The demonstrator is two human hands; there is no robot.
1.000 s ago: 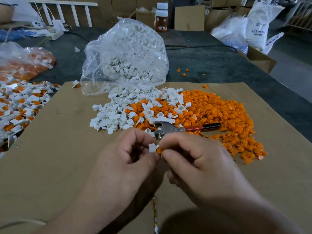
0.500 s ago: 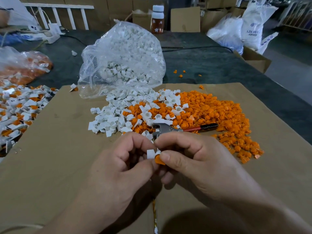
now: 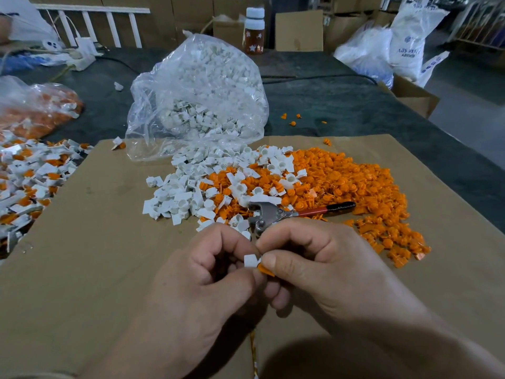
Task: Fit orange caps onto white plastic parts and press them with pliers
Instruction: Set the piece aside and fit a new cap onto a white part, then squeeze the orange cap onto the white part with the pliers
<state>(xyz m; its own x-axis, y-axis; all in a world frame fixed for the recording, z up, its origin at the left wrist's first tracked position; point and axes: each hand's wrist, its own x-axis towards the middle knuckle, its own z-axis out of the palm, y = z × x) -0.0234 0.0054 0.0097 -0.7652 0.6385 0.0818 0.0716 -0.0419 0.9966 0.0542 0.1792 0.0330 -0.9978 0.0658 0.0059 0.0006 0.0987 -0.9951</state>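
My left hand pinches a small white plastic part between thumb and fingers. My right hand pinches an orange cap and holds it against the white part's right side. Both hands hover low over the brown cardboard sheet. Just beyond them lie the pliers, metal jaws to the left, red and black handles to the right. Behind the pliers spread a pile of loose white parts and a pile of orange caps, mixed where they meet.
A clear bag of white parts stands behind the piles. At the left edge lies a heap of assembled white-and-orange pieces and a bag of orange caps. A bottle, boxes and sacks line the back of the dark table.
The orange cap has shifted from beside the white part to lower at its right edge, and my right thumb now lies over it. Both hands sit slightly lower in view.
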